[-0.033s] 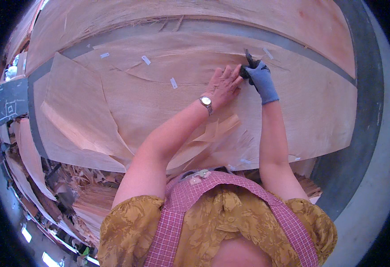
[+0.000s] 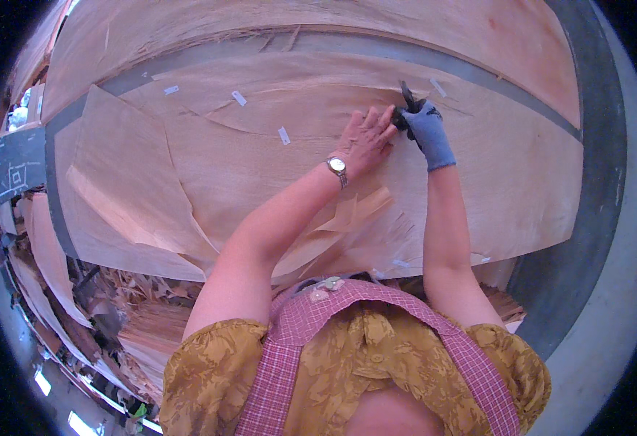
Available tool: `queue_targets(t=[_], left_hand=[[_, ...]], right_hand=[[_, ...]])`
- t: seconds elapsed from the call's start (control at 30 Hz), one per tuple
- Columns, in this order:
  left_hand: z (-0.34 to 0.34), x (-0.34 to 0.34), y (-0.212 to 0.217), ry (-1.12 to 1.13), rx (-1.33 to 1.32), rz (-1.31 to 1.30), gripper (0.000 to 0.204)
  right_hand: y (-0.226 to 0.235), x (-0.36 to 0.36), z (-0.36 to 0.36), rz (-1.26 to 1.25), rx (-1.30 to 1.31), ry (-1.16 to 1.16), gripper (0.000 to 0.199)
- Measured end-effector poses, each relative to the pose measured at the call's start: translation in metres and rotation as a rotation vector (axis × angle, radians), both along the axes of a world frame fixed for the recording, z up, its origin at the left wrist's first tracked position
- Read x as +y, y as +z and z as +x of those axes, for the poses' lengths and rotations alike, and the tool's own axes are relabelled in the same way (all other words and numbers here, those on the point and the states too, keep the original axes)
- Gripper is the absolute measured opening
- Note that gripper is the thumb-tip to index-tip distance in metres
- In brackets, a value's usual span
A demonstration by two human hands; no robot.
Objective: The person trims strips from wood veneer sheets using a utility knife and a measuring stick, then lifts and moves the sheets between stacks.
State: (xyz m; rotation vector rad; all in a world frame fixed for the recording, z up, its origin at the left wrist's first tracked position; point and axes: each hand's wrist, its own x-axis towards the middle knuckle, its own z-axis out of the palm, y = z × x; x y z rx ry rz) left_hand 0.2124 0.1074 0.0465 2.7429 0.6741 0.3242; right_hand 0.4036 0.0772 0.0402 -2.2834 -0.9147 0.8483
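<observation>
Veneer sheet (image 2: 260, 167): flat on worktop (image 2: 573, 240), long axis left–right, directly beneath both hands. Left hand (image 2: 365, 138): bare, open, fingers spread, pressing the sheet. Right hand (image 2: 427, 127): gloved, clenched on a dark tool (image 2: 408, 94), possibly a tape dispenser, touching the left fingertips.
</observation>
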Motion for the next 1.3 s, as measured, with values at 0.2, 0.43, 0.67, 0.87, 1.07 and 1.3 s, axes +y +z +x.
queue_targets(t=[0.2,0.43,0.67,0.87,1.07,1.3], left_hand=[[0.0,-0.002,0.002,-0.004,-0.006,0.016,0.038],[0.003,-0.006,0.005,0.02,0.016,0.051,0.04],[-0.045,0.015,0.027,0.136,-0.257,-0.357,0.059],[-0.313,0.014,0.046,1.232,0.201,0.058,0.105],[-0.5,0.037,0.026,1.878,0.041,-0.241,0.116],[-0.531,0.102,0.033,1.646,-0.962,-0.964,0.044]], right_hand=[[-0.002,-0.036,-0.014,-0.055,-0.262,0.043,0.044],[0.016,-0.061,-0.019,0.077,-0.225,-0.057,0.043],[0.055,-0.054,-0.043,0.087,-0.285,0.057,0.042],[0.122,-0.108,-0.198,0.321,-0.097,0.954,0.06],[0.072,-0.151,-0.259,-0.007,-0.313,1.366,0.04],[0.146,-0.087,-0.251,0.112,-0.203,0.948,0.019]])
